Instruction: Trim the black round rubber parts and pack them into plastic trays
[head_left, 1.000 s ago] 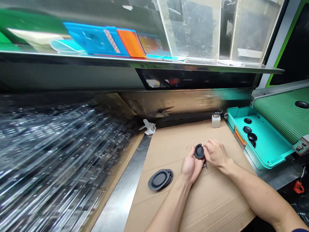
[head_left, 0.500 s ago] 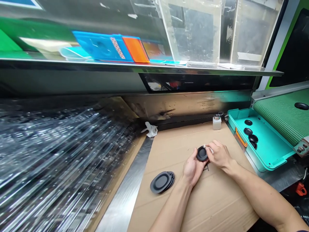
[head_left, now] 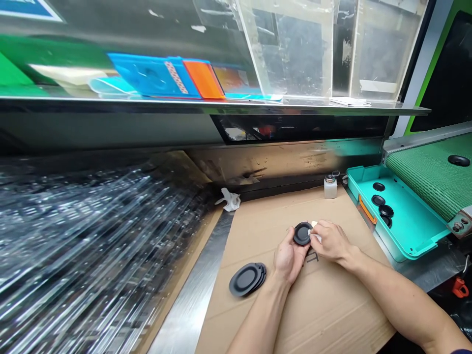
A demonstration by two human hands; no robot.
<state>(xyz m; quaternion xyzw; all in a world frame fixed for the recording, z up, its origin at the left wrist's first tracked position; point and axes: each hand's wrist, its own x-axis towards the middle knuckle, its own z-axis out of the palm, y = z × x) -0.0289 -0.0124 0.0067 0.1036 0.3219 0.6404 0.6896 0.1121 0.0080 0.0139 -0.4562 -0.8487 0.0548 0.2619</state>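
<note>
A round black plastic cap [head_left: 303, 233] is gripped at its edge by my left hand [head_left: 287, 255], its dished face turned up toward me. My right hand [head_left: 331, 240] pinches a small white cloth [head_left: 314, 235] and presses it against the right rim of the cap. Left of my left forearm, a leaning stack of similar black discs [head_left: 247, 279] rests on the cardboard sheet [head_left: 236, 241].
A teal tray [head_left: 413, 211] with several black caps stands right of the cardboard, beside a green conveyor belt [head_left: 424, 160] carrying one cap. A small bottle [head_left: 330, 188] and crumpled white tissue [head_left: 231, 199] sit at the back. Clear plastic-wrapped goods [head_left: 92, 246] fill the left.
My left hand has shifted slightly left with the cap. The right hand and cloth have moved a little left and down, from the cap's upper right edge to its right rim.
</note>
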